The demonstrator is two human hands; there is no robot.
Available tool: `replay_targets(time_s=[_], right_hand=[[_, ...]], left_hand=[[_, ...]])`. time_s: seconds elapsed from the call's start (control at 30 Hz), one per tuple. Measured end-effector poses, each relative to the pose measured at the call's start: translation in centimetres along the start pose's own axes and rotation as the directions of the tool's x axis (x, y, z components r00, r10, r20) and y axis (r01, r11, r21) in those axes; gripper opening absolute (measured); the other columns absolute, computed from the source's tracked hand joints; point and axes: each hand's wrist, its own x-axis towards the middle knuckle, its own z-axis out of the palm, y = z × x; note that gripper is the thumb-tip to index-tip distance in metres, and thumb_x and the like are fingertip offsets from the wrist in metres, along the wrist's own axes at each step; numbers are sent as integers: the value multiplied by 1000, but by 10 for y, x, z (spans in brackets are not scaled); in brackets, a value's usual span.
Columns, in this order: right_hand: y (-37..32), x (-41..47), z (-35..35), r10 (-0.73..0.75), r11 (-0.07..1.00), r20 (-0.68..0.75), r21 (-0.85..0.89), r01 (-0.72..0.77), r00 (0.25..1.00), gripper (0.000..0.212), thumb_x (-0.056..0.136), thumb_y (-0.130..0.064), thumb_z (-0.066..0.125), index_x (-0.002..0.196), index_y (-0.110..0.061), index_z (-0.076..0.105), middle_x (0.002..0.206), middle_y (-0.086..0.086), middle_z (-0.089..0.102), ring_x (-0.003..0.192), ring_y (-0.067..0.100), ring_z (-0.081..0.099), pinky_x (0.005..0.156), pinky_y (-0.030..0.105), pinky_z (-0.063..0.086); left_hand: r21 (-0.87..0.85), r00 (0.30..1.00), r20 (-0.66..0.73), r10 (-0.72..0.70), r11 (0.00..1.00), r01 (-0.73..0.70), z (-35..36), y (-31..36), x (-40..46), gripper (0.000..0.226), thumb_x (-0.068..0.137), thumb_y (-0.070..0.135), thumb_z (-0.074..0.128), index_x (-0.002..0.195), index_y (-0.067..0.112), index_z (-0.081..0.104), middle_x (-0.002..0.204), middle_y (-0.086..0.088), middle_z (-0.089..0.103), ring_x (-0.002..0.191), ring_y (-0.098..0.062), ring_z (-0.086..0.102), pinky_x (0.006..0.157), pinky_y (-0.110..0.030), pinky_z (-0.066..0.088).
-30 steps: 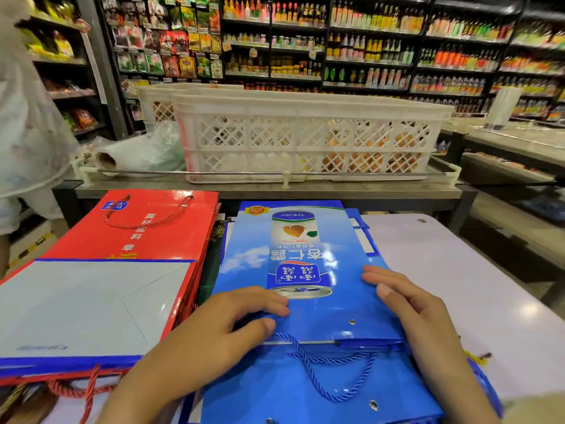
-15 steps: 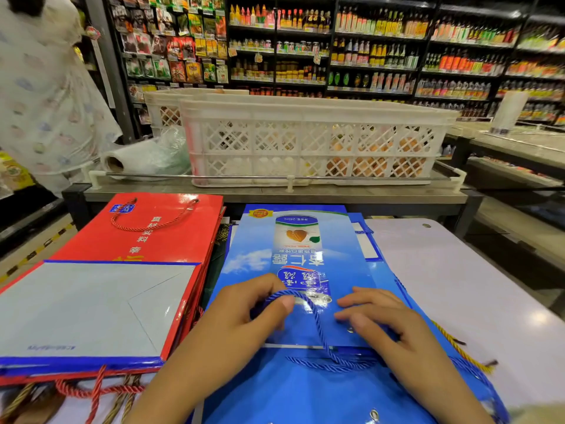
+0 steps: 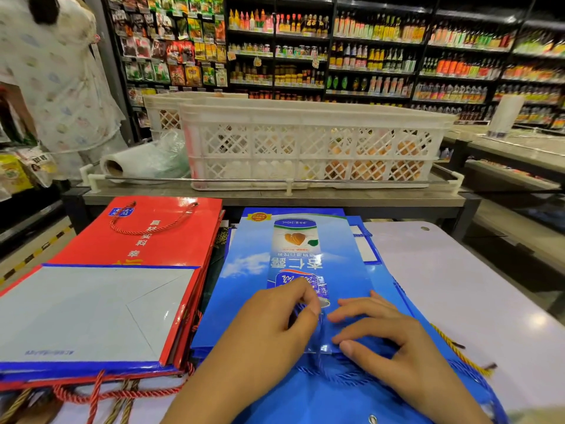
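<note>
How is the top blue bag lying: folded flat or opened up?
Folded flat: the blue bag lies face up on other blue bags, no sides standing; left hand pinches its rope handle.

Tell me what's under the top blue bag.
Another blue bag shows past its near edge, more blue edges on the right. The left hand and right hand hide the overlap.

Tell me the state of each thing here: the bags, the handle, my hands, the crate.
blue bag: folded flat, on top of its stack
blue cord handle: pinched by the left hand
right hand: fingers resting on the blue bag
red bags: folded flat, stacked
white crate: open-topped, orange fruit inside
</note>
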Motion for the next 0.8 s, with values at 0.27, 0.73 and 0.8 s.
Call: replay_targets(time_s=[0.27, 0.73, 0.8], right_hand=[[3, 0, 2, 28, 999, 32, -19, -27, 999, 28, 73, -63, 64, 84, -38, 73, 102, -25, 68, 108, -3, 60, 107, 32, 29], [-20, 12, 11, -48, 918, 109, -388, 87, 993, 51, 85, -76, 24, 87, -37, 56, 87, -22, 52, 91, -7, 50, 110, 31, 20], [-21, 11, 7, 4, 965, 33, -261, 4, 999, 49, 86, -76, 24, 82, -34, 50, 81, -16, 53, 80, 0, 52, 96, 16, 32]], left_hand=[[501, 963, 268, 20, 851, -157, -5, 14, -2, 36, 90, 51, 55, 124, 39, 53, 113, 12, 55, 104, -7, 51, 81, -24, 41], [-245, 957, -290, 3, 966, -77, -17, 7, 1, 28, 98, 24, 50, 71, 20, 55, 61, 6, 59, 57, -4, 51, 59, -14, 41], [-176, 922, -386, -42, 984, -29, -21, -2, 2, 28, 99, 22, 50, 72, 21, 55, 66, 7, 62, 61, -2, 53, 62, -15, 41]])
